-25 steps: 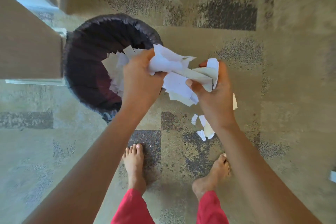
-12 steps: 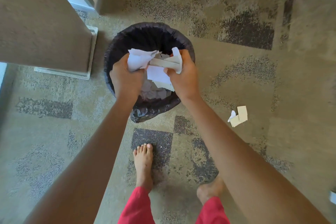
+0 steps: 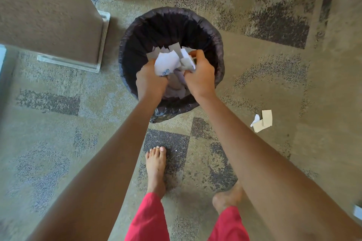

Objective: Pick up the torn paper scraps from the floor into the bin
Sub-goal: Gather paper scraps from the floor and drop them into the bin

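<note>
Black plastic-lined round bin: left hand and right hand held over its mouth, both gripping crumpled white torn paper bundle, so drop would land inside. Tan and white loose scraps lay on patterned carpet right of bin, uncollected.

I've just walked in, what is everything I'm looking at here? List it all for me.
Bin: one, black liner, on the carpet ahead of the feet.
Held paper scraps: a bunch, white and grey, over the bin's mouth.
Scraps in the bin: several, pale, at the bottom.
Scraps on the floor: three, one white, two tan, right of the bin.
Carpet: one, beige with dark patches.
Wall corner: one, tan, white skirting, upper left.
Small object: one, white, right edge; unidentifiable.
Left hand: one, grips the bunch's left side.
Right hand: one, grips its right side.
Feet: two, bare, on the carpet.
Trousers: red, bottom edge.
</note>
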Demonstrator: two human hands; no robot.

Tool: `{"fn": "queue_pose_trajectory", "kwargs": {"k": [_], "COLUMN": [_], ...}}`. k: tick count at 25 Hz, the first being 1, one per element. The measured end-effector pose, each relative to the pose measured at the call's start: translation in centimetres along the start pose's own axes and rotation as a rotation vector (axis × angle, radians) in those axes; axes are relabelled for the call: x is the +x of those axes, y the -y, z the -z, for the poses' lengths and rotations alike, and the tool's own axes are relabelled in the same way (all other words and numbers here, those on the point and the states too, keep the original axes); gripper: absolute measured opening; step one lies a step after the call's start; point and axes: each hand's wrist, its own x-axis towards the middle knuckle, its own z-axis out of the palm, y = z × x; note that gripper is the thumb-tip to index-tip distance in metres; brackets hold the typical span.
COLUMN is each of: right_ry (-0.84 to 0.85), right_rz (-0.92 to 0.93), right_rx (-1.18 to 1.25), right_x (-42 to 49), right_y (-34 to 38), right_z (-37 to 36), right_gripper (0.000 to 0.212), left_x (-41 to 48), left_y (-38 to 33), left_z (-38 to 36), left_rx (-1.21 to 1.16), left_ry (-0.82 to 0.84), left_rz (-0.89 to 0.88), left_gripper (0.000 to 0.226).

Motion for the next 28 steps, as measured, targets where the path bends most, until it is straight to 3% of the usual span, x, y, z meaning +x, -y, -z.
{"fn": "queue_pose_trajectory", "kwargs": {"k": [8, 12, 16, 18, 20, 24, 28], "right_ry": [0.108, 0.134, 0.18, 0.106, 0.014, 0.023, 0.343], "right_rz": [0.041, 0.036, -0.058, -0.106, -0.147, -0.147, -0.11], "right_rx": [0.117, 0.384, 0.735, 0.822, 0.847, 0.484, -0.23], "right_x": [-0.1, -0.5, -0.8, -0.6, -0.1, -0.1, -0.6], "right_y": [0.5, -0.3, -1.2, -2.6, -5.8, -16.4, -28.4], "right_z": [2.1, 4.9, 8.4, 10.4, 12.3, 15.1, 17.8], "right_gripper": [0.053, 0.051, 0.041, 0.031, 0.028, 0.036, 0.052], "left_x": [-1.7, -4.0, -6.0, -7.1, -8.4, -10.4, -11.9], "left_y": [-1.1, -3.4, -5.9, -7.4, -9.0, -11.6, -9.1], "left_z": [-0.5, -1.5, -3.7, -4.7, -6.1, -10.8, -19.9], "left_rx": [-0.002, -0.079, -0.12, -0.145, -0.163, -0.155, 0.16], "left_ry": [-0.033, -0.171, -0.26, -0.31, -0.342, -0.278, 0.066], "left_rz": [-0.021, -0.159, -0.161, -0.262, -0.487, -0.801, -0.882], "left_gripper": [0.06, 0.055, 0.051, 0.045, 0.036, 0.026, 0.03]}}
